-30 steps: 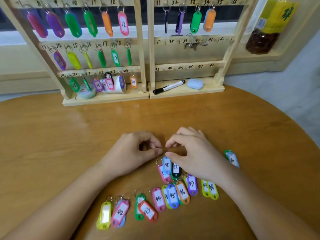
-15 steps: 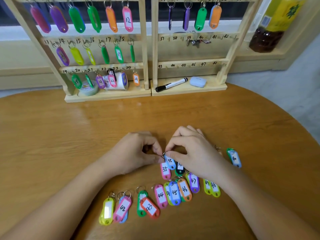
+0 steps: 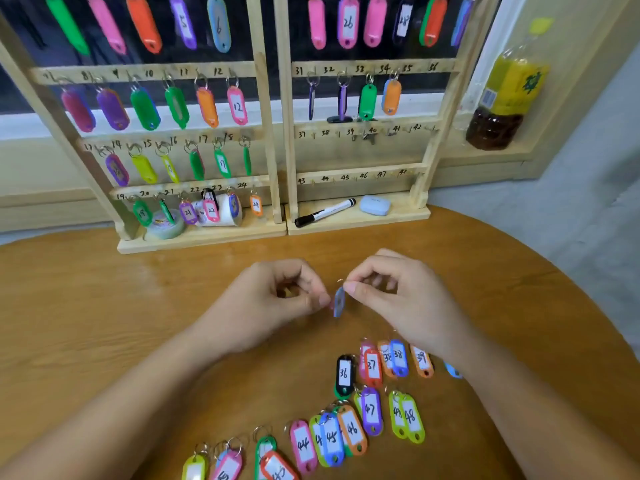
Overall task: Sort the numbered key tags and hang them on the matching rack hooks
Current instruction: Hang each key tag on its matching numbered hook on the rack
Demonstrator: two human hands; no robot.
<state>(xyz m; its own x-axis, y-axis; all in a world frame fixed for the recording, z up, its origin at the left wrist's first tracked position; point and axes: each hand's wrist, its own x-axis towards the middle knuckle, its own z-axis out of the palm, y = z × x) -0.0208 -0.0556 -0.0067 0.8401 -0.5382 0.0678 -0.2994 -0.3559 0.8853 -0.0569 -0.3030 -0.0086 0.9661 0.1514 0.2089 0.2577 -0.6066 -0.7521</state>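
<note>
Wooden round bench (image 3: 104,306) carried loose numbered key tags (image 3: 351,429) near its front, a hook rack (image 3: 265,150) at its back, grey floor (image 3: 588,209) beyond. Above it, left hand (image 3: 277,299) and right hand (image 3: 398,299) pinched a blue key tag (image 3: 339,302).

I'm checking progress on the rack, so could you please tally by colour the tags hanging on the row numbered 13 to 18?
Purple tags: 1
Yellow tags: 2
Green tags: 3
Total: 6
</note>
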